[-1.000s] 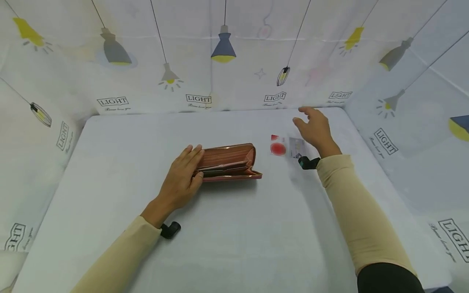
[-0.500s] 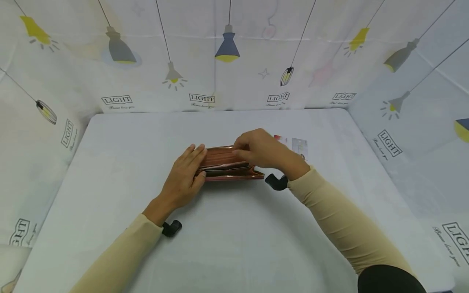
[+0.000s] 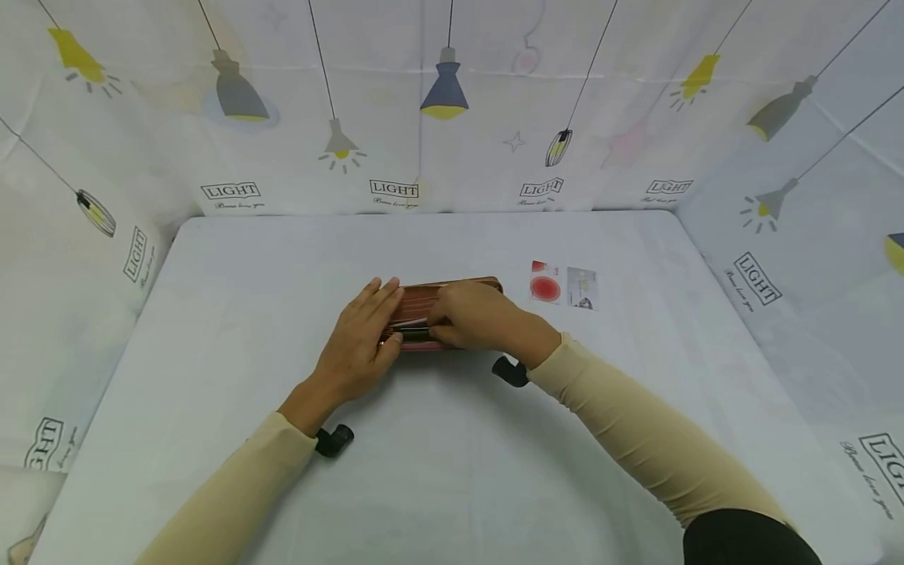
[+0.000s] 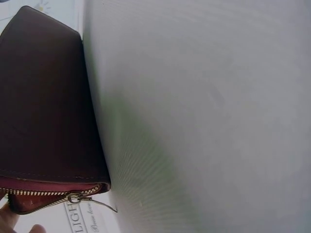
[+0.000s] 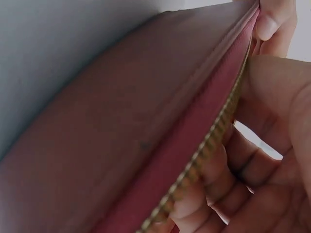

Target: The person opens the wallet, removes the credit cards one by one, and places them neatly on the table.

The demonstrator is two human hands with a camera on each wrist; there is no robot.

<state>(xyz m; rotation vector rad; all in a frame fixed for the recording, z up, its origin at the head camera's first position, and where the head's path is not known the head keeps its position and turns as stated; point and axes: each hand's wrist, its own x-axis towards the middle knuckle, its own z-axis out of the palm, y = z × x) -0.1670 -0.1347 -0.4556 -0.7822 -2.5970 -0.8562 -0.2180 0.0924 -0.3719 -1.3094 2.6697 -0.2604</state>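
Note:
A long brown zip-around wallet [image 3: 418, 300] stands on the table with its zipper undone and its slots facing up. At its left end my left hand [image 3: 356, 337] grips it, thumb on the near side and fingers over the far side. My right hand [image 3: 476, 318] reaches into the opening with bent fingers; I cannot tell whether they pinch anything. In the right wrist view, the fingers [image 5: 228, 170] lie behind the brass zipper teeth [image 5: 204, 150]. The left wrist view shows the wallet's dark outer face and its zip pull [image 4: 74, 198].
Two cards lie flat to the right of the wallet: a white one with a red circle [image 3: 544, 288] and a grey one [image 3: 582, 288]. The white table [image 3: 438, 463] is bordered at the back and sides by a lamp-printed cloth [image 3: 487, 102].
My right hand has come from beyond the two cards, moving left and nearer, down into the wallet's opening. The left hand keeps its grip on the wallet. Both cards are uncovered again.

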